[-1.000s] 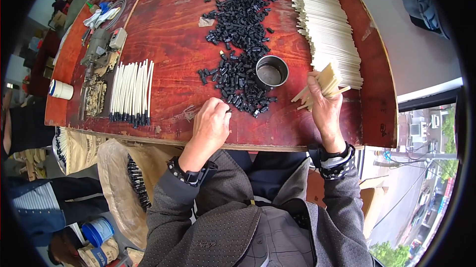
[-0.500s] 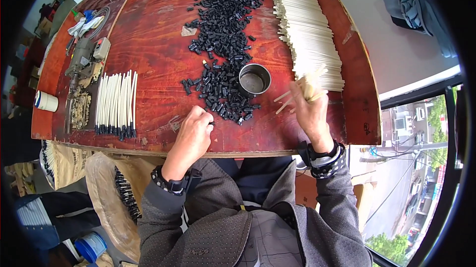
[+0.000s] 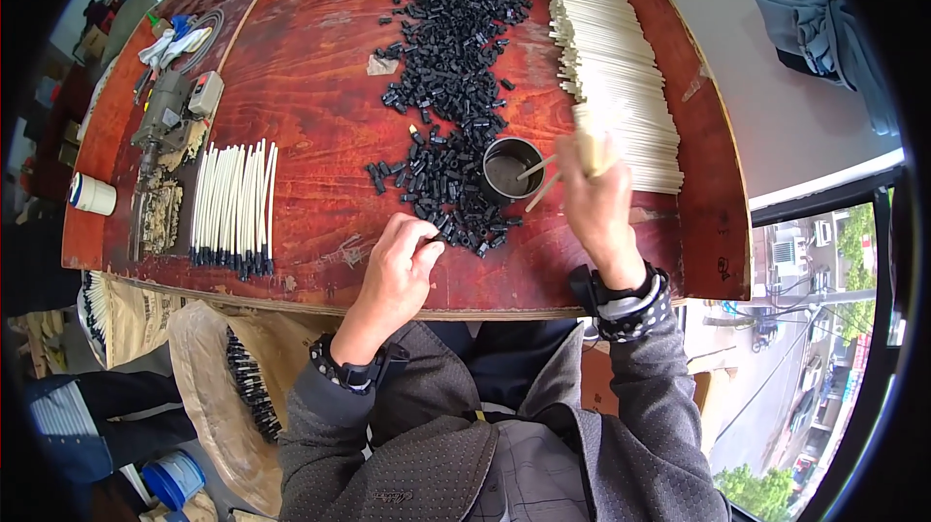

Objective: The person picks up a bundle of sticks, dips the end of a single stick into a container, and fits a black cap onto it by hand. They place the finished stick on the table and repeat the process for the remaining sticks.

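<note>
The left hand point(image 3: 400, 255) has its thumb and finger pressed together, pinching a small black piece point(image 3: 436, 239) near the front edge of the red tabletop point(image 3: 325, 105). The right hand point(image 3: 596, 202) is a bit blurry. It is curled around a bunch of cream sticks point(image 3: 590, 139). Two of these sticks poke out to the left, and one tip is over the metal cup point(image 3: 498, 194). I cannot tell if it touches the cup.

Just past the left hand lie lots of little black tubes point(image 3: 456, 47). They make a long pile that goes to the far side, and some are right beside the cup. To the right of the pile is a big stack of cream sticks point(image 3: 630, 76), lying side by side.

Over on the left is a row of sticks with black ends point(image 3: 235, 207), and the black ends point to the person. Next to that row is a gray machine point(image 3: 163, 119). A white tub point(image 3: 94, 195) is near the left edge. Below the tabletop is a big tan bag point(image 3: 208, 376) with more black ends showing inside.
</note>
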The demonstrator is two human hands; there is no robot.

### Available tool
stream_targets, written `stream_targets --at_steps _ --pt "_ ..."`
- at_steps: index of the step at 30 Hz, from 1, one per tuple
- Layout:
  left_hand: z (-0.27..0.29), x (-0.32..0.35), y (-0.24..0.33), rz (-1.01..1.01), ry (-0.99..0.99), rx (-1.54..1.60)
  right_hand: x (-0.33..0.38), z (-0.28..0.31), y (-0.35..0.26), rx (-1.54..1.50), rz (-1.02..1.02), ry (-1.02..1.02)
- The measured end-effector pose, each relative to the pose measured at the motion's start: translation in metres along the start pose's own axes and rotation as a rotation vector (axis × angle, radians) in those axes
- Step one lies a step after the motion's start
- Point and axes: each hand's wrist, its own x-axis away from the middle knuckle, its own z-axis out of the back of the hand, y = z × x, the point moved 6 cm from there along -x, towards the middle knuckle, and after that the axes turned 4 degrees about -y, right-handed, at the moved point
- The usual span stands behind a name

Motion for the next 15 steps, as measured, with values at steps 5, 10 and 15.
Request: stream_targets --at_steps 5,10,15 --pt "-0.008 -0.004 0.011 -0.012 0.005 0.256 0.01 0.012 -0.009 -0.615 -0.343 -0.009" --pt "-0.017 -0.004 0.019 0.016 -0.012 0.39 0.022 0.0 -0.015 -0.813 -0.445 -0.072" --pt "-0.018 -0.002 0.025 0.007 -0.027 0.453 0.029 -0.005 -0.015 -0.788 -0.406 -0.12"
